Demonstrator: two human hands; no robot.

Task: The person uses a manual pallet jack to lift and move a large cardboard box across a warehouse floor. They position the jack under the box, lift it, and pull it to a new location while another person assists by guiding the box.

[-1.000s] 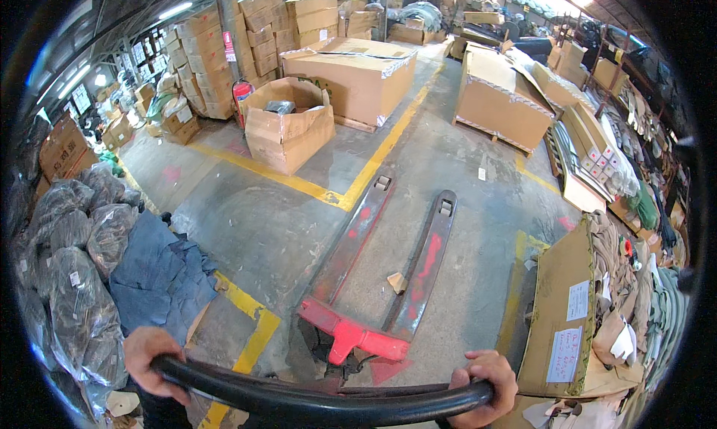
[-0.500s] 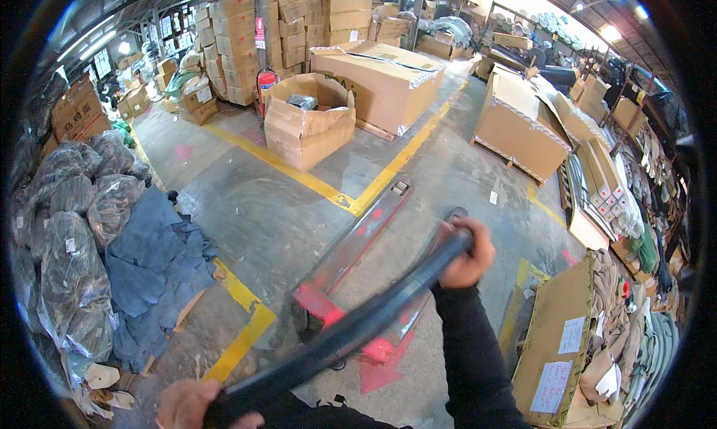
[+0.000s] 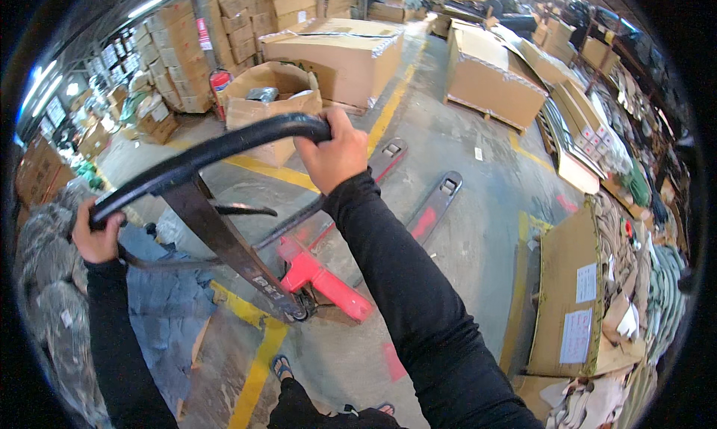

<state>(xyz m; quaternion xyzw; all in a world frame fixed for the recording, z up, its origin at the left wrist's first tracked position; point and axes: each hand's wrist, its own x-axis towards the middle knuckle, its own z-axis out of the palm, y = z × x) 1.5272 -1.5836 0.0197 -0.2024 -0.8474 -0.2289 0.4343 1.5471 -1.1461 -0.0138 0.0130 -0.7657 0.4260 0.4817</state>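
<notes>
Head view: left grip (image 3: 97, 233) and right grip (image 3: 337, 152) wrap the black handle (image 3: 216, 146); best steered evenly, feet (image 3: 281, 368) clear of the pallet truck (image 3: 327, 285).

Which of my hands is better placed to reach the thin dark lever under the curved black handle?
Your right hand, probably: it looks nearer the free tip of the thin dark lever than your left hand, though both grip the curved black handle.
</notes>
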